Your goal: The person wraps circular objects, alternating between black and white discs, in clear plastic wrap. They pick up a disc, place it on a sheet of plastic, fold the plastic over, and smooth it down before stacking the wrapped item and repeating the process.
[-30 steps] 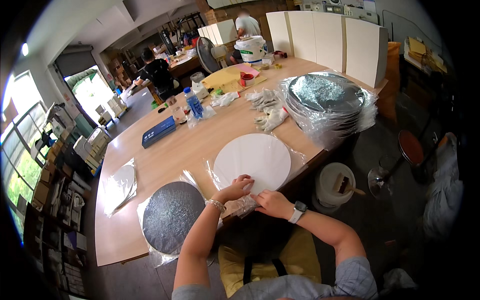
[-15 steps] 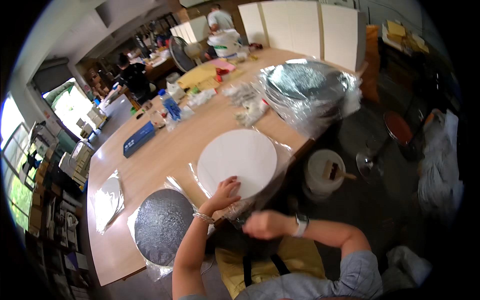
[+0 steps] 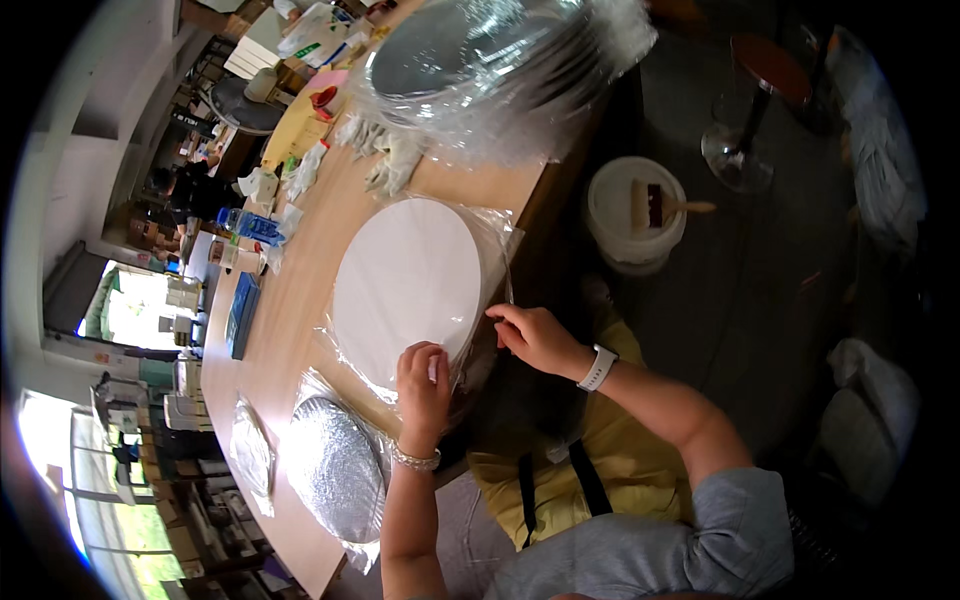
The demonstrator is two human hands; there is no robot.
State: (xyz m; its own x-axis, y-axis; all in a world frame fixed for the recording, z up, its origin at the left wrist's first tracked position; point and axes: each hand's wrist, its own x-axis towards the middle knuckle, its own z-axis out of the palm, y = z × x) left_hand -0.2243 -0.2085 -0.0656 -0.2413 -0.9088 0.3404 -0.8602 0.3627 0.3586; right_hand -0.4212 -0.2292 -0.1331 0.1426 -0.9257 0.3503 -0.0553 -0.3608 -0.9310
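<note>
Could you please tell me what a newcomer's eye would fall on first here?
Probably the large white disc on the table, with the left hand at its near edge and the right hand to its lower right. Next, perhaps the shiny plastic-wrapped stack of discs beyond it, and the white bucket topped by a brush, right of the table.

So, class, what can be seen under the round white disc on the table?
Clear plastic film sticks out around the white disc on the wooden table. The disc covers whatever lies directly beneath, so whether the film runs right across cannot be seen.
</note>
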